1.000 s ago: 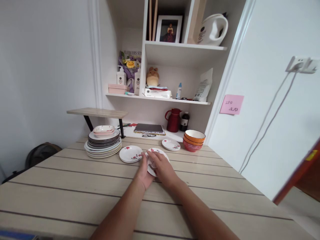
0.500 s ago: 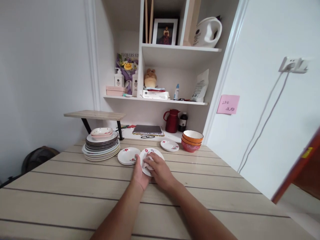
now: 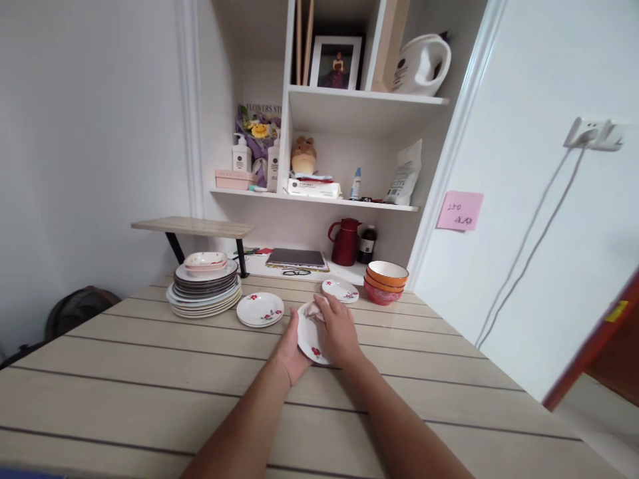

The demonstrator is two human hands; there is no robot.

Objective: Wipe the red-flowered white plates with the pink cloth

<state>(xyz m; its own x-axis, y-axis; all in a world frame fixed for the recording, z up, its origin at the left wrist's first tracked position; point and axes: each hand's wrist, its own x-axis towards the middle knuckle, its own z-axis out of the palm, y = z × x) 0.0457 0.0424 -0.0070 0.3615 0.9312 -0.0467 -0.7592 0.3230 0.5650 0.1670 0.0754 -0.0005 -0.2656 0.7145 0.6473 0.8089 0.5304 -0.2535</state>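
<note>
A small white plate with red flowers is tilted above the table in my left hand, which grips its left edge with the thumb on the rim. My right hand presses a crumpled pale cloth against the upper part of the plate's face and covers its right side. To the left, two similar flowered plates lie stacked on the table. Behind my right hand rests another small stack of flowered plates.
At the left stands a tall stack of plates topped by small dishes, partly beneath a raised wooden shelf. Orange and red bowls are nested at the right. Behind are a red jug, a dark bottle and eyeglasses.
The held plate has moved slightly right and turned, its red flower now near the bottom. My right hand and the cloth have shifted to the plate's upper part.
</note>
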